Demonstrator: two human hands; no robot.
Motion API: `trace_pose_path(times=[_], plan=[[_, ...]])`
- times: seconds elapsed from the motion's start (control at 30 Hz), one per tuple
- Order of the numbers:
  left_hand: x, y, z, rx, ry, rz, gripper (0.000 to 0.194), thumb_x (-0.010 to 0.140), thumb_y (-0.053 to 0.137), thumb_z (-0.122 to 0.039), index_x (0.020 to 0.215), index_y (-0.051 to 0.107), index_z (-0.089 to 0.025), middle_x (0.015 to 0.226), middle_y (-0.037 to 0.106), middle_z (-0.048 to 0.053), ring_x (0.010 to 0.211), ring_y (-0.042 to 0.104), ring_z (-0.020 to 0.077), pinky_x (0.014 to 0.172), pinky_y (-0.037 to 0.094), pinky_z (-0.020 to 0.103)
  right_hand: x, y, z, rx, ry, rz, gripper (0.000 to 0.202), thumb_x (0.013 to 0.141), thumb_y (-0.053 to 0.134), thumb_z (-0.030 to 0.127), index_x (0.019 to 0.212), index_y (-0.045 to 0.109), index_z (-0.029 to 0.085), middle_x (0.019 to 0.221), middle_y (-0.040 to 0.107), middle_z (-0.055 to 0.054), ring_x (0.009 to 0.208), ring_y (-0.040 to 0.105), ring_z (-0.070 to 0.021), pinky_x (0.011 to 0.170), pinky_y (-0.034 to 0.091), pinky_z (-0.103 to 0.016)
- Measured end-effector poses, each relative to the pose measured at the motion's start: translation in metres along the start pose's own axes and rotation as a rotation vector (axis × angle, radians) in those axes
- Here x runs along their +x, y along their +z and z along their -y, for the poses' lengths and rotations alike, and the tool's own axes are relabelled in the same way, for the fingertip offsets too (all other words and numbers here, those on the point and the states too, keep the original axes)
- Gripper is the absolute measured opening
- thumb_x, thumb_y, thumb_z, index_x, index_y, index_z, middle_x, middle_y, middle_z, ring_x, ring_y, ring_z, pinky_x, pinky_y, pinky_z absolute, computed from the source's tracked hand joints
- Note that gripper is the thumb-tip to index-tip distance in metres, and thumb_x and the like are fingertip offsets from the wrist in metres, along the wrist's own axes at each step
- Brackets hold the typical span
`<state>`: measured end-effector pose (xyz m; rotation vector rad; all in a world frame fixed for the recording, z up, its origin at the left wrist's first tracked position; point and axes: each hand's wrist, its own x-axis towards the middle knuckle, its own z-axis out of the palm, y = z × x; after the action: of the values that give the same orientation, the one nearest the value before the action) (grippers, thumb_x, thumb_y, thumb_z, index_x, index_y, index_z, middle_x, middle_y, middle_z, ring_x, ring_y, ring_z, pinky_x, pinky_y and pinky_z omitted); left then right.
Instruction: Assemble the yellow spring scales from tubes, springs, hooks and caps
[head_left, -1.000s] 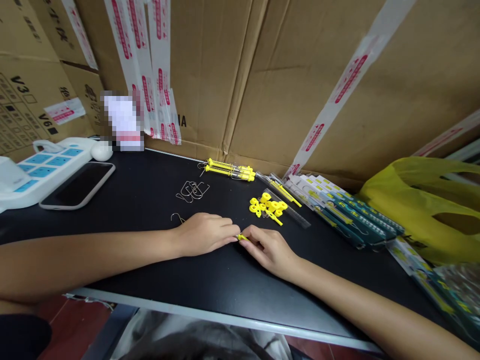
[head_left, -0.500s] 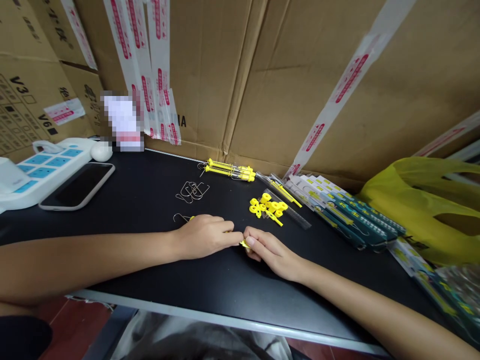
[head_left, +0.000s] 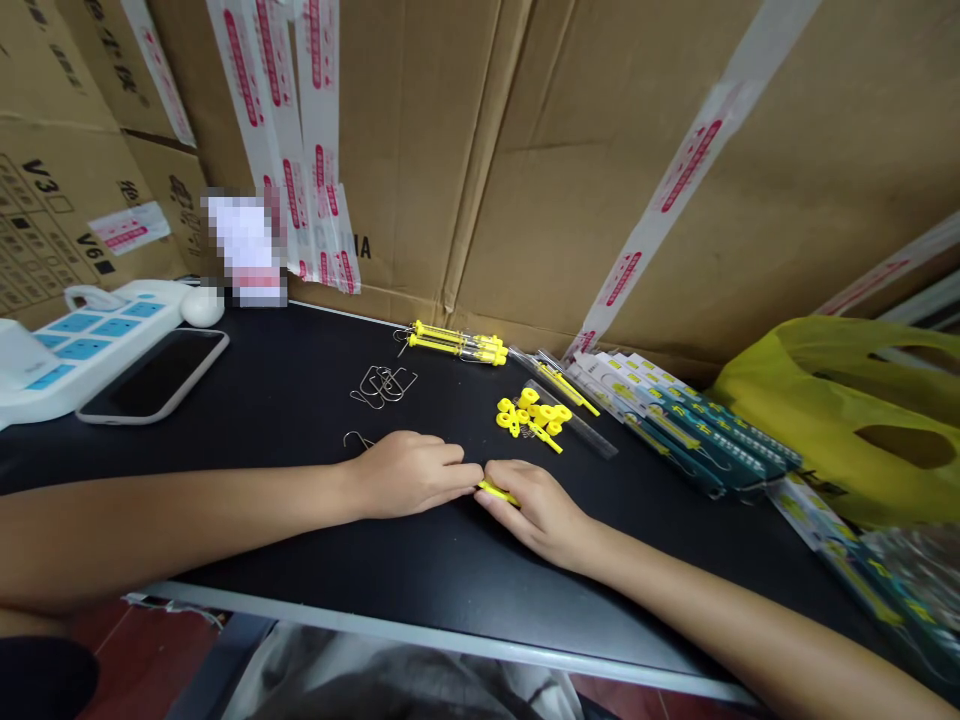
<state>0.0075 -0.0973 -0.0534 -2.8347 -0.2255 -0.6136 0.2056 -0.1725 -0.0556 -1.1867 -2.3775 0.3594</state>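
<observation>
My left hand (head_left: 420,475) is closed, its fingertips pinched at the left end of a slim yellow plastic rod (head_left: 498,491). The fingers of my right hand (head_left: 536,510) wrap around the same rod, so most of it is hidden. A wire hook (head_left: 358,439) sticks out behind my left hand; whether the hand touches it I cannot tell. Just beyond my right hand lies a pile of small yellow plastic caps and rings (head_left: 532,412). Several bent wire hooks (head_left: 382,385) lie tangled beyond my left hand.
Assembled yellow spring scales (head_left: 457,342) lie at the back near the cardboard (head_left: 390,150). Clear tubes (head_left: 581,425) rest beside packaged scales (head_left: 690,430) and a yellow bag (head_left: 810,400) on the right. A phone (head_left: 154,375) and a power strip (head_left: 97,325) are on the left.
My right hand has turned and closed further, with its thumb lower. More of the yellow rod now shows between thumb and fingers. My left hand has barely moved.
</observation>
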Motion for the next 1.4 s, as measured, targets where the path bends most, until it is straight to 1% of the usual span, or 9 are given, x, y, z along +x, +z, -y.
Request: trace_pose_path(times=[0.23, 0.47, 0.63, 0.7, 0.83, 0.93, 1.07, 1.23, 1.4], plan=[[-0.001, 0.002, 0.0, -0.036, -0.011, -0.029, 0.03, 0.098, 0.031, -0.032, 0.088, 0.058, -0.022, 0.07, 0.054, -0.002, 0.063, 0.052, 0.0101, 0.055, 0.034, 0.023, 0.001, 0.001, 0.0, 0.01, -0.006, -0.002, 0.03, 0.096, 0.033, 0.029, 0.067, 0.037, 0.021, 0.061, 0.039, 0.002, 0.057, 0.038, -0.0128, 0.058, 0.033, -0.026], [-0.001, 0.004, 0.001, -0.039, -0.023, -0.013, 0.029, 0.098, 0.031, -0.033, 0.091, 0.058, -0.022, 0.072, 0.055, -0.002, 0.065, 0.053, 0.011, 0.056, 0.035, 0.024, 0.001, -0.002, 0.001, 0.065, 0.024, -0.002, 0.034, 0.097, 0.03, 0.029, 0.068, 0.045, 0.019, 0.062, 0.048, -0.001, 0.059, 0.045, -0.0134, 0.061, 0.037, -0.027], [-0.001, 0.004, 0.001, -0.037, -0.027, -0.022, 0.028, 0.098, 0.032, -0.033, 0.094, 0.058, -0.022, 0.072, 0.056, -0.002, 0.066, 0.054, 0.0107, 0.057, 0.036, 0.022, 0.0, -0.002, 0.002, 0.113, 0.051, -0.031, 0.037, 0.097, 0.03, 0.03, 0.066, 0.046, 0.019, 0.061, 0.049, 0.0, 0.059, 0.047, -0.0125, 0.06, 0.038, -0.026], [-0.002, 0.004, 0.001, -0.03, -0.022, -0.024, 0.028, 0.098, 0.032, -0.033, 0.094, 0.058, -0.022, 0.072, 0.055, -0.002, 0.065, 0.054, 0.0105, 0.056, 0.036, 0.022, -0.001, -0.002, 0.0, 0.16, 0.101, -0.066, 0.039, 0.098, 0.029, 0.033, 0.065, 0.044, 0.019, 0.06, 0.047, 0.001, 0.057, 0.046, -0.0115, 0.058, 0.037, -0.025], [-0.002, 0.004, 0.001, -0.025, -0.025, -0.023, 0.028, 0.098, 0.032, -0.033, 0.097, 0.058, -0.022, 0.072, 0.056, -0.002, 0.064, 0.054, 0.0106, 0.056, 0.036, 0.023, -0.001, -0.004, -0.011, 0.234, 0.24, -0.198, 0.04, 0.098, 0.026, 0.037, 0.063, 0.038, 0.02, 0.058, 0.041, 0.002, 0.053, 0.041, -0.0105, 0.054, 0.035, -0.023], [-0.002, 0.004, 0.001, -0.04, -0.026, -0.016, 0.029, 0.098, 0.031, -0.032, 0.098, 0.058, -0.021, 0.074, 0.058, -0.002, 0.066, 0.056, 0.0113, 0.058, 0.038, 0.024, 0.0, -0.006, -0.017, 0.139, 0.258, -0.215, 0.035, 0.097, 0.031, 0.037, 0.068, 0.041, 0.02, 0.063, 0.044, 0.001, 0.058, 0.043, -0.0117, 0.057, 0.036, -0.024], [-0.001, 0.003, 0.001, -0.041, -0.034, 0.001, 0.03, 0.098, 0.031, -0.034, 0.098, 0.058, -0.02, 0.076, 0.06, -0.002, 0.068, 0.057, 0.0123, 0.06, 0.039, 0.025, 0.001, -0.004, -0.017, -0.046, 0.189, -0.119, 0.028, 0.096, 0.035, 0.031, 0.072, 0.044, 0.02, 0.067, 0.049, 0.0, 0.062, 0.046, -0.0131, 0.06, 0.037, -0.025], [-0.002, 0.003, 0.001, -0.041, -0.034, 0.011, 0.031, 0.098, 0.03, -0.035, 0.098, 0.058, -0.021, 0.076, 0.06, -0.002, 0.069, 0.057, 0.0125, 0.06, 0.038, 0.025, 0.0, -0.005, -0.018, -0.356, 0.076, -0.015, 0.02, 0.094, 0.037, 0.027, 0.079, 0.047, 0.02, 0.071, 0.054, -0.003, 0.065, 0.05, -0.0158, 0.058, 0.035, -0.026], [-0.002, 0.003, 0.001, -0.061, -0.039, 0.016, 0.03, 0.097, 0.032, -0.035, 0.098, 0.058, -0.022, 0.078, 0.06, -0.002, 0.069, 0.057, 0.0122, 0.061, 0.039, 0.025, 0.0, -0.016, -0.033, -0.612, 0.038, -0.031, 0.021, 0.094, 0.041, 0.031, 0.082, 0.052, 0.018, 0.077, 0.058, -0.007, 0.073, 0.054, -0.0202, 0.064, 0.037, -0.029]])
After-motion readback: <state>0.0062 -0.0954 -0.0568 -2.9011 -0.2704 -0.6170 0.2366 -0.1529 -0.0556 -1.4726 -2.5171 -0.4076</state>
